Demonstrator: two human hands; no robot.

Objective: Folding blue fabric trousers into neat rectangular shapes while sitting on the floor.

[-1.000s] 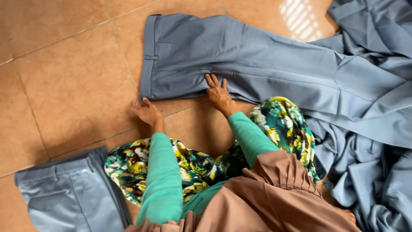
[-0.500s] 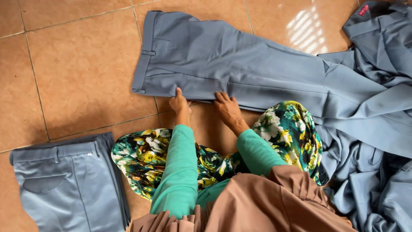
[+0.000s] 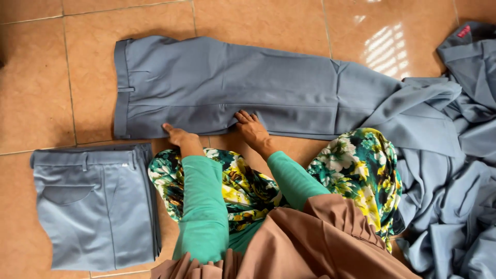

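Both the left hand (image 3: 178, 135) and right hand (image 3: 251, 127) are laid flat and empty on the grey trousers' (image 3: 227, 85) near edge, best smoothed outward before folding.

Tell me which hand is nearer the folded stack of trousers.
Left. The left hand rests on the near edge of the spread trousers, just above and right of the folded stack. The right hand lies farther right.

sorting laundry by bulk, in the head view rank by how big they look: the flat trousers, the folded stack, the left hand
1. flat trousers
2. folded stack, though nearer the camera
3. left hand
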